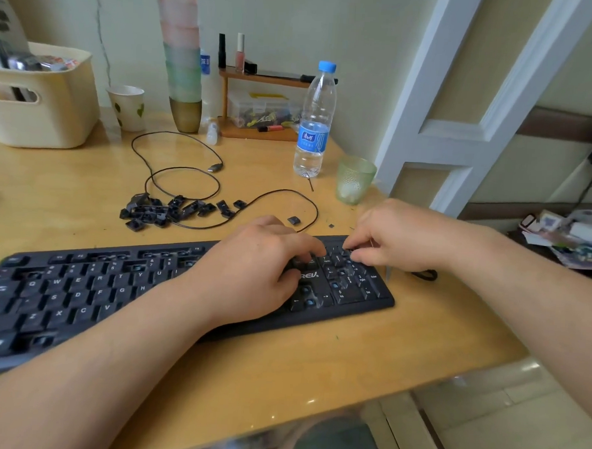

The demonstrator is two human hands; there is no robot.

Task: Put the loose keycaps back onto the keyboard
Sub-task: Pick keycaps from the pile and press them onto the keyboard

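Both hands are working at the numpad end of the keyboard (pixel 78 292). The right hand (pixel 397 236) is pinching something small there, probably a keycap; the left hand (pixel 261 267) is resting curled on the keys, and I cannot tell if it is grasping anything. Many keycaps (pixel 158 212) are lying loose on the desk (pixel 314 379) behind, and several sockets are showing empty, so much work is remaining.

1 keyboard (pixel 119 294), along the tabletop's (pixel 314 369) near edge. Loose keycaps: 1 pile (pixel 158 212) mid-tabletop, too jumbled to count exactly; 4 more (pixel 224 207) spread just right of it, plus 1 stray (pixel 293 220) further right. 2 hands: left hand (pixel 258 270), right hand (pixel 393 236). 1 water bottle (pixel 314 122), 1 green glass (pixel 354 179), 1 paper cup (pixel 127 107), 1 cream basket (pixel 37 104) at the far left corner. 1 cable (pixel 184 170). 1 small shelf (pixel 261 81) at the far edge, 2 nail polish bottles (pixel 240 51) on it.
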